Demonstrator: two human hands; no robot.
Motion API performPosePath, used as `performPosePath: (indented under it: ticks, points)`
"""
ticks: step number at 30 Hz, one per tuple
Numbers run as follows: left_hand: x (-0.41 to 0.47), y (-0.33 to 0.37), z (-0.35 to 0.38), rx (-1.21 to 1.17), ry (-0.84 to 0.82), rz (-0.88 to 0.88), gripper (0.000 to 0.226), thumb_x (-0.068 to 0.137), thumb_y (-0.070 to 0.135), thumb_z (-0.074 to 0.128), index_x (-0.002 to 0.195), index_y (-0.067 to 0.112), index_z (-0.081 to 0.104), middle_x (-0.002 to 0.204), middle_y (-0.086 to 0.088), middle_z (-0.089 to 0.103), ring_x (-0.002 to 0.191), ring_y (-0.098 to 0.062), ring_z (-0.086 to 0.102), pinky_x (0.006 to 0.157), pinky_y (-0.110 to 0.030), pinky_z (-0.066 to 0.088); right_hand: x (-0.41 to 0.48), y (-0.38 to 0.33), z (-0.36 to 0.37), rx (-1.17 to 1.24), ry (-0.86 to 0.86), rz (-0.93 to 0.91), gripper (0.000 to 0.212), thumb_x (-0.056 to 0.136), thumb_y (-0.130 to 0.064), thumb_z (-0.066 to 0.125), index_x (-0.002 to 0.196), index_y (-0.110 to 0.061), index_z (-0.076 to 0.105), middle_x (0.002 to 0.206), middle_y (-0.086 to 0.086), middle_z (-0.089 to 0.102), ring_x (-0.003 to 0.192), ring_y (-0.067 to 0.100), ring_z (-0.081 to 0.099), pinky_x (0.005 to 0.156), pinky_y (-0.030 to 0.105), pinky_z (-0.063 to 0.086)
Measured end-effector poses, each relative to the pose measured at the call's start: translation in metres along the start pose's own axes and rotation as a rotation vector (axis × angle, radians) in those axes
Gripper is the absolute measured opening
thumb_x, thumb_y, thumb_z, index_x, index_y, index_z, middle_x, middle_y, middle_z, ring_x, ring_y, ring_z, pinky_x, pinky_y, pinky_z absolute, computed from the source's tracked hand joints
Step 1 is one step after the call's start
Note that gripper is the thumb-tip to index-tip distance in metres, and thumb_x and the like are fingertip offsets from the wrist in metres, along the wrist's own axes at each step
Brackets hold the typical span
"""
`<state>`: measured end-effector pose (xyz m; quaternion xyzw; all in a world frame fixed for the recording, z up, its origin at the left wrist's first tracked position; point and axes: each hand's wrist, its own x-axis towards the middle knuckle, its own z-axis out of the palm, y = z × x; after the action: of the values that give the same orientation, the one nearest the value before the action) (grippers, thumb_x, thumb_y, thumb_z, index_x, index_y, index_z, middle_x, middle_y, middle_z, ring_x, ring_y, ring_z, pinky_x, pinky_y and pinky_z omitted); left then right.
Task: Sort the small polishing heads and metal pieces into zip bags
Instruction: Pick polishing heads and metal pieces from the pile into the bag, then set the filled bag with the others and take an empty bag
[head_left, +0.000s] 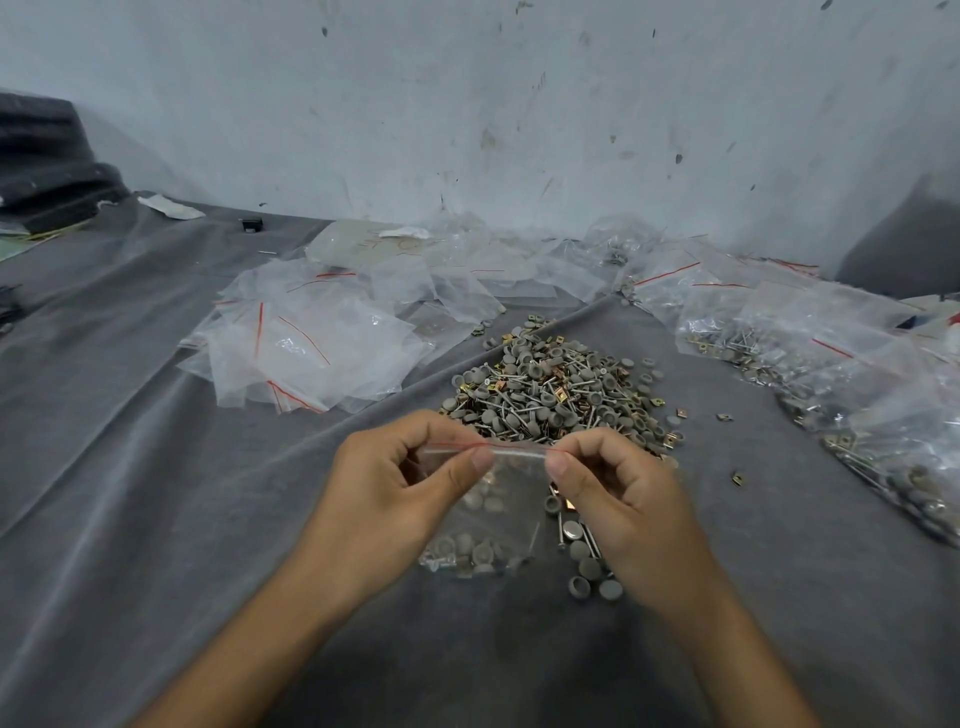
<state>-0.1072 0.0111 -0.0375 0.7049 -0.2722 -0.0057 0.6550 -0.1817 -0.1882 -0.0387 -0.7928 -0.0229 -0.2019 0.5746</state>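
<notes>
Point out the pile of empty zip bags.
In the head view, the empty zip bags lie left of centre on the grey cloth, left of the loose parts heap, beyond the left hand.

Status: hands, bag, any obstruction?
Left hand and right hand both pinching the zip bag at its top seal. Bag holds a few grey polishing heads and metal pieces. Unsorted pile just behind, nothing blocking.

A pale wall (467, 104), scuffed and flecked with dark marks, stands well beyond the left hand (384, 493) and the right hand (623, 499); a creased grey cloth (130, 467) covers the surface under them; far left of them lies a dark stack (41, 156); far right, a blurred dark shape (904, 244) meets the wall; the light is soft and even.
</notes>
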Motion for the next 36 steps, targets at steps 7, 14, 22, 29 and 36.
performPosePath:
  ticks: [7,14,22,29,36]
  points:
    - [0.001,0.003,-0.004,0.028,-0.010,-0.013,0.017,0.087,0.038,0.068,0.099,0.031,0.078,0.087,-0.006,0.076,0.073,-0.033,0.063,0.065,-0.043,0.050,0.002,0.003,-0.003,0.036,0.046,0.040,0.016,0.093,-0.042,0.066,0.086,-0.028,0.067,0.066,-0.004,0.058,0.055,0.011,0.047,0.047,0.025,0.040]
    - [0.003,0.007,-0.006,0.033,0.047,0.017,0.019,0.083,0.041,0.071,0.089,0.023,0.075,0.077,-0.014,0.068,0.065,-0.012,0.052,0.058,-0.026,0.042,-0.001,0.007,0.003,0.052,-0.190,0.131,0.022,0.088,-0.043,0.073,0.109,-0.036,0.070,0.095,-0.010,0.072,0.081,0.006,0.066,0.067,0.018,0.053]
    - [0.007,-0.021,-0.018,0.080,0.091,0.064,0.056,0.079,0.080,0.062,0.109,0.033,0.070,0.085,0.004,0.073,0.073,-0.017,0.067,0.058,-0.033,0.052,-0.002,0.006,0.019,0.044,-0.142,0.181,0.013,0.104,-0.032,0.054,0.101,-0.028,0.066,0.099,-0.001,0.075,0.081,0.011,0.070,0.061,0.027,0.056]
    - [0.015,-0.053,-0.022,0.233,0.077,0.052,0.064,0.083,0.080,0.056,0.121,0.030,0.068,0.092,0.008,0.073,0.078,-0.011,0.069,0.057,-0.031,0.053,0.003,0.003,-0.031,0.180,0.201,0.239,0.015,0.105,-0.026,0.053,0.095,-0.026,0.064,0.086,0.007,0.077,0.071,0.018,0.070,0.045,0.024,0.049]
    - [0.019,-0.055,-0.023,0.183,0.034,-0.027,0.056,0.081,0.080,0.054,0.107,0.033,0.071,0.082,0.011,0.072,0.074,-0.003,0.067,0.058,-0.011,0.050,0.009,0.029,-0.126,0.095,0.688,0.335,0.013,0.104,-0.025,0.055,0.098,-0.020,0.064,0.083,0.007,0.076,0.074,0.020,0.074,0.045,0.023,0.048]
